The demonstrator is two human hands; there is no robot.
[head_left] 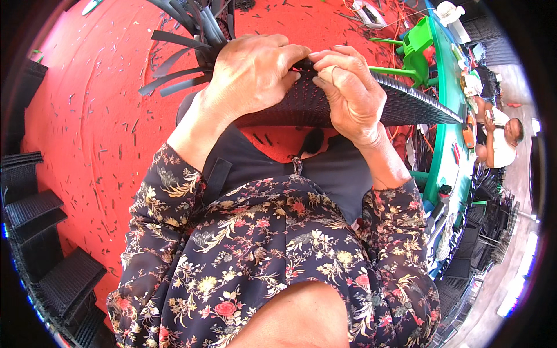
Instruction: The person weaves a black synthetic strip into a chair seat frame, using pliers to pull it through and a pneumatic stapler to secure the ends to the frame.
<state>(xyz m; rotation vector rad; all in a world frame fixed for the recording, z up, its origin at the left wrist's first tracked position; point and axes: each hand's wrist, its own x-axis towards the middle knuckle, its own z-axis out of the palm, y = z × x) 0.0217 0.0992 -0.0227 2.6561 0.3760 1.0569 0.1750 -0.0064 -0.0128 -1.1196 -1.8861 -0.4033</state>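
- Where the two hands come nearly together, about half past twelve, their fingertips close on the dark edge of a black woven panel (406,97); the exact bit pinched is hidden by the fingers
- Left hand (249,72), between eleven and twelve: back upward, knuckles bent, thumb and forefinger gripping that edge
- Right hand (353,95), between one and two: fingers curled, thumb and forefinger pinching the same edge, a thin band round one finger
- The panel spans from just under the hands out toward two o'clock, its face a tight, pebbly weave, its long edge bowed by the lens
- Flat, glossy grey-black strips (180,81) fan out stiffly beside the left hand, between ten and eleven
- Below the hands, smooth dark trousers (235,165); at six o'clock, a thin floral top (284,255)
- Red floor covering (98,156), soft and rippled at ten o'clock, strewn with slivers of black scrap (135,126)
- Black woven pieces (69,278), boxy and ribbed, toward half past eight
- Bright green chair (416,52), smooth and curved, at half past one
- Green table (448,139) with cluttered top, near three; beyond it, a person in white (503,148)
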